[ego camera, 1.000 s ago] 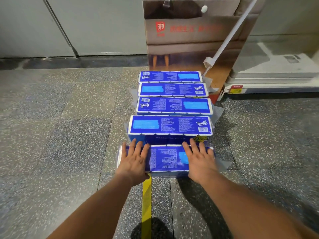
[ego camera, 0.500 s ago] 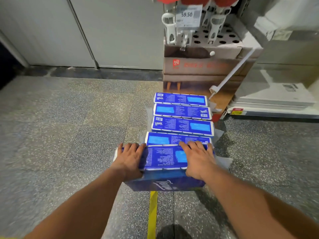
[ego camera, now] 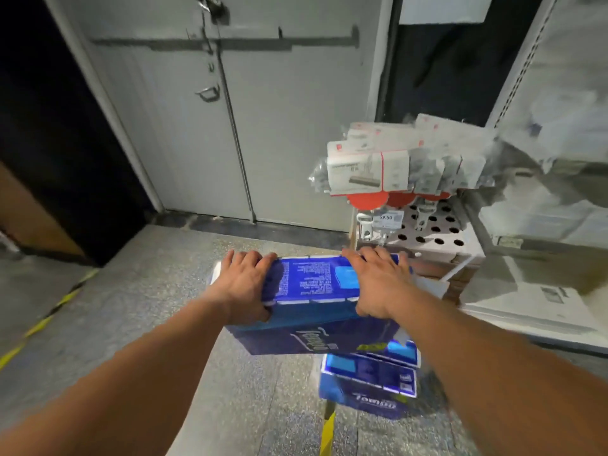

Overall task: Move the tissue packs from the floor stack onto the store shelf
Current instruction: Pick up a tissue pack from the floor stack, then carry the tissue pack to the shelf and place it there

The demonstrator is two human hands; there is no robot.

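Note:
A blue tissue pack (ego camera: 312, 284) with white print is up in the air in front of me, held level at its two ends. My left hand (ego camera: 245, 287) grips its left end with fingers over the top and thumb underneath. My right hand (ego camera: 375, 284) grips its right end the same way. Below and to the right, another blue tissue pack (ego camera: 368, 383) of the floor stack lies on the speckled floor, partly hidden by the held pack and my right arm. The store shelf (ego camera: 543, 245) stands at the right, blurred.
A cardboard display (ego camera: 434, 238) with round holes, a 59.50 price tag and boxed mop goods (ego camera: 368, 169) stands just behind the held pack. Grey double doors (ego camera: 230, 126) close the back. Dark opening at left. Yellow tape (ego camera: 327, 432) runs along the floor.
Both hands have lifted the nearest pack off the floor to well above the stack. My view has risen, so the doors and display now show and most of the stack has dropped out of sight.

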